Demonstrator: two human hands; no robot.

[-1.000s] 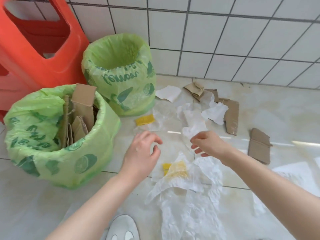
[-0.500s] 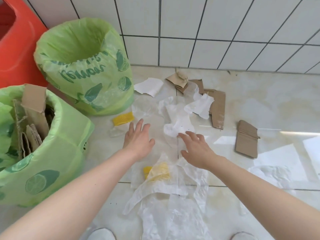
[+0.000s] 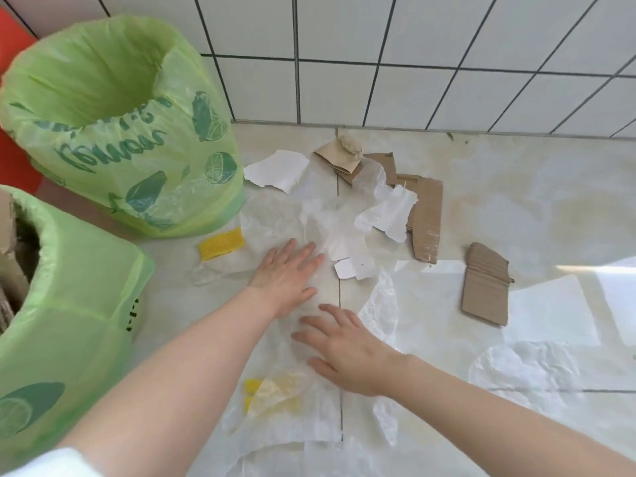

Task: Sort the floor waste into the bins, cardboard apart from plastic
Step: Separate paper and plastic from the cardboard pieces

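we have both hands flat, fingers spread, gripping nothing: left hand (image 3: 287, 270) and right hand (image 3: 339, 346) press the clear plastic sheet (image 3: 275, 222) on the floor beside the empty bin (image 3: 103, 108). film looks light, limp, slippery (bunch it, don't pinch); long axis runs toward the wall.

— Where do the bins stand?
— Far bin (image 3: 117, 125) at left by the wall (image 3: 413, 46); near bin (image 3: 69, 304) before it, cardboard inside.
— And the floor (image 3: 516, 201)?
— Plastic sheets (image 3: 292, 407) centre, cardboard pieces (image 3: 426, 218) behind and right.
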